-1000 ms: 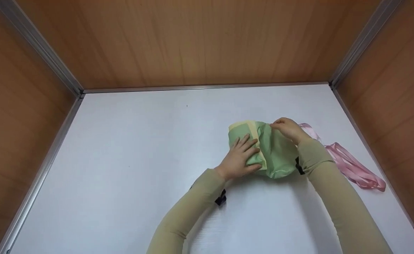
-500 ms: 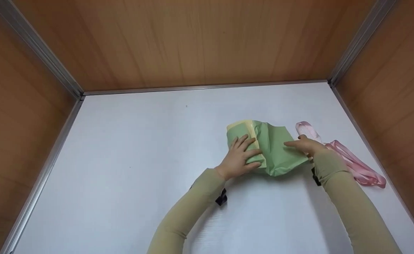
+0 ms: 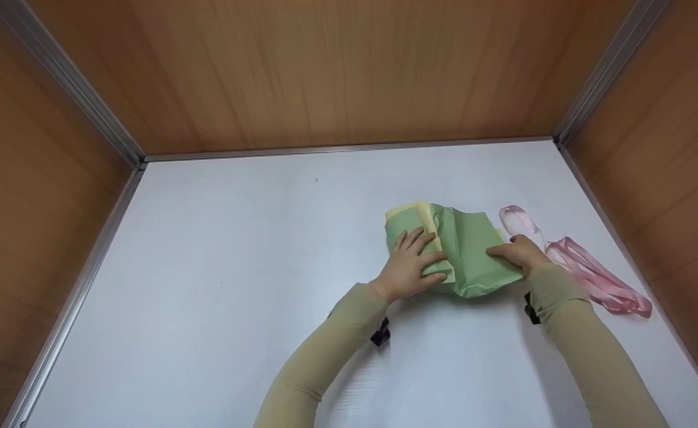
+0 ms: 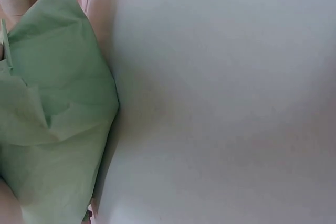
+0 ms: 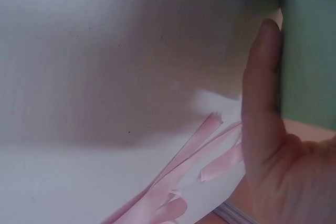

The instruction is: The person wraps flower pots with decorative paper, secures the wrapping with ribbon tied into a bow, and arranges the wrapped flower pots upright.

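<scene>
A green paper package with pale yellow edging lies right of the table's middle, its right end loose and creased. My left hand rests on its left part, fingers spread across the folded yellow-edged flap. At the right end my right hand pinches the green paper, its other fingers mostly hidden. In the right wrist view the straight thumb lies along the paper. The left wrist view shows the creased near side of the package. What is inside the paper is hidden.
A bundle of pink ribbon lies right of the right hand, with a loop reaching toward the package. Wood-grain panels with metal edging enclose the white table at the back and both sides.
My right hand has moved from the package's upper edge down and right to its end. The paper there has flattened and spread rightward. The left hand has stayed on the flap.
</scene>
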Demonstrator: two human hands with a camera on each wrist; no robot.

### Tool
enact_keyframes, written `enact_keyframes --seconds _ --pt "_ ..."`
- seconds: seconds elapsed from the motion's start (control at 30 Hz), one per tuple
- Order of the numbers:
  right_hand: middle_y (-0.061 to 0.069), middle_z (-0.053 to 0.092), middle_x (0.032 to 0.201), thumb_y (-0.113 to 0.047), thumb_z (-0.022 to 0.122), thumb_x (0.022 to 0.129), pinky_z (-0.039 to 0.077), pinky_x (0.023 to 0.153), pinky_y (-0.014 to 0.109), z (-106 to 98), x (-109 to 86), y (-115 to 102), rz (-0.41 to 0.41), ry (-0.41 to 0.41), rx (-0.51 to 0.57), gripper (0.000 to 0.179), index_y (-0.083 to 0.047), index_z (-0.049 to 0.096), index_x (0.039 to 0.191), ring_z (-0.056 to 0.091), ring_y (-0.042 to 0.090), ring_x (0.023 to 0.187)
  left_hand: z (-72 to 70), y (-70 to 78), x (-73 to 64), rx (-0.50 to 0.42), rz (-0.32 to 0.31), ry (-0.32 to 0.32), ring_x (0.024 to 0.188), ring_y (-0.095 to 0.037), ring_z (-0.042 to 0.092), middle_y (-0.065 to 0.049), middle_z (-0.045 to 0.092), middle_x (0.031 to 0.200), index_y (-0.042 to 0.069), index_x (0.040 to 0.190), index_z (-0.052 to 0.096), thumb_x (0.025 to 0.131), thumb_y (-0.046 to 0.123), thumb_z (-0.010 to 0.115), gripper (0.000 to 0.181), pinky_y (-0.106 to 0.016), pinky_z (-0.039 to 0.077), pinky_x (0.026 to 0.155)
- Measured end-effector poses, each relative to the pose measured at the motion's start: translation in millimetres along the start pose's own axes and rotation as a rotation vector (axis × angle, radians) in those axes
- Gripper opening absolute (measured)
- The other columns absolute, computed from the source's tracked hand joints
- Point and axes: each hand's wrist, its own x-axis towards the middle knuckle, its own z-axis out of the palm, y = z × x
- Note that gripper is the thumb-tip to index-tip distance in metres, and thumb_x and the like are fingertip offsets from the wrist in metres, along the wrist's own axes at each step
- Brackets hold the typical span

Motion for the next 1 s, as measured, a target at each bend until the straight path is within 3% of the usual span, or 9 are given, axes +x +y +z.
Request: enact_keyframes --seconds 0.13,0.33,0.47,0.6,0.77,1.0 --pt "0.036 0.032 0.139 -0.025 0.062 0.087 0.038 0.103 0.046 0.1 0.6 -1.6 -0.027 0.052 -0.042 0.079 0.02 0.022 0.137 0.041 0.038 0.118 -0.5 2.6 2.1 0.023 -0.019 -0.021 0.144 -0.027 0.019 -0.005 0.036 0.149 0.028 0.126 0.059 0.092 0.052 0.052 0.042 -0.051 0.012 0.116" --pt "0.036 0.027 0.144 -0.019 0.061 0.088 0.035 0.106 0.049 -4.5 -1.4 -5.4 -0.03 0.054 -0.042 0.076 0.02 0.021 0.139 0.036 0.04 0.126 -1.1 4.1 3.2 0.049 -0.012 -0.024 0.144 -0.027 0.02 -0.006 0.036 0.149 0.027 0.125 0.061 0.093 0.051 0.052 0.041 -0.051 0.013 0.116" --pt "0.03 0.045 0.129 -0.017 0.062 0.088 0.047 0.091 0.039 -8.1 -3.1 -6.3 -0.028 0.047 -0.039 0.066 0.017 0.033 0.136 0.049 0.03 0.107 -1.6 3.4 3.1 0.058 -0.009 -0.014 0.144 -0.027 0.021 -0.006 0.037 0.148 0.028 0.124 0.061 0.093 0.051 0.052 0.04 -0.051 0.014 0.116" --pt "0.007 0.054 0.099 -0.013 0.063 0.088 0.048 0.071 0.024 -11.9 -5.4 -7.9 -0.015 0.003 0.012 0.052 0.014 0.043 0.127 0.052 0.012 0.081 -2.2 2.7 2.6 0.071 -0.005 -0.021 0.144 -0.026 0.021 -0.005 0.037 0.148 0.028 0.126 0.06 0.092 0.051 0.052 0.041 -0.051 0.014 0.116" --pt "0.001 0.054 0.094 -0.009 0.061 0.089 0.049 0.07 0.021 -17.2 -10.3 -15.4 -0.012 -0.056 0.053 0.05 0.015 0.042 0.129 0.052 0.007 0.078 -3.1 1.8 1.1 0.097 -0.001 -0.011 0.143 -0.026 0.022 -0.005 0.038 0.148 0.027 0.129 0.056 0.092 0.052 0.052 0.045 -0.05 0.015 0.116" --pt "-0.002 0.056 0.094 -0.009 0.062 0.088 0.051 0.072 0.019 -25.2 -18.9 -28.6 -0.028 -0.082 0.084 0.05 0.014 0.043 0.128 0.057 0.003 0.076 -4.5 1.0 -0.6 0.089 -0.02 0.003 0.142 -0.024 0.024 -0.003 0.04 0.146 0.016 0.128 0.049 0.091 0.054 0.053 0.053 -0.047 0.014 0.117"
